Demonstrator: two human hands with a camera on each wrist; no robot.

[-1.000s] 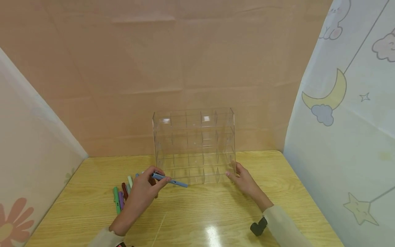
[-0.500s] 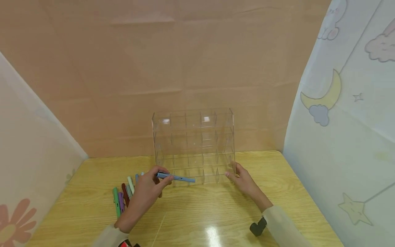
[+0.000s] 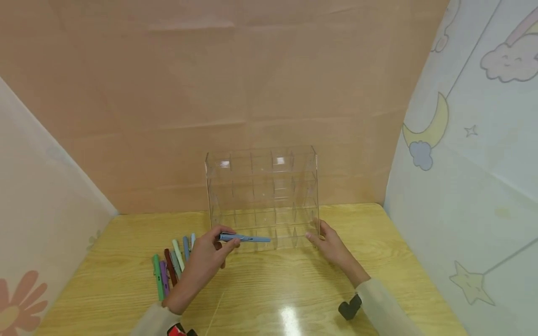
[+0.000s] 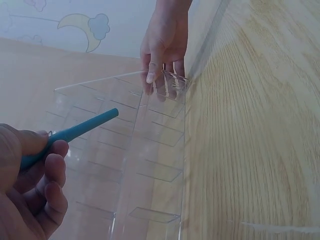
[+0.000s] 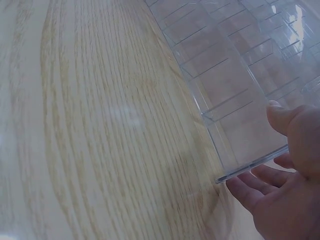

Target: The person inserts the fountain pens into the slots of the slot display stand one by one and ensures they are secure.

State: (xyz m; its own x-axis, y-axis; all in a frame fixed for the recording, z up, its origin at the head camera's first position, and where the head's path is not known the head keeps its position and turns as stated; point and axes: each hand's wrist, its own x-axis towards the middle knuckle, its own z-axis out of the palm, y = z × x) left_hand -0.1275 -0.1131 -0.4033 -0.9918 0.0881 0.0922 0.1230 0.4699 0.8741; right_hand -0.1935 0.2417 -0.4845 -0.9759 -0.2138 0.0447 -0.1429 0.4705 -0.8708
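My left hand (image 3: 206, 252) pinches a blue pen (image 3: 250, 238) between thumb and fingers, the pen lying nearly level in front of the lower left of a clear plastic rack (image 3: 262, 191). In the left wrist view the same pen (image 4: 87, 125) looks teal and points toward the rack's tiers. The rack stands upright at the back of the table, divided into rows of small compartments. At its lower right corner my right hand (image 3: 332, 242) grips the side panel, thumb in front and fingers behind; the right wrist view shows the thumb (image 5: 280, 117) over the front.
Several pens lie side by side left of my left hand, among them a green pen (image 3: 158, 277), a purple pen (image 3: 164, 275) and a dark red pen (image 3: 170, 263). An orange-brown backdrop (image 3: 168, 93) rises behind the wooden table (image 3: 260, 289), with a patterned sheet (image 3: 454, 186) on the right.
My left hand has moved slightly right with the blue pen, which has turned from slanting down to nearly level. My right hand keeps its grip on the rack.
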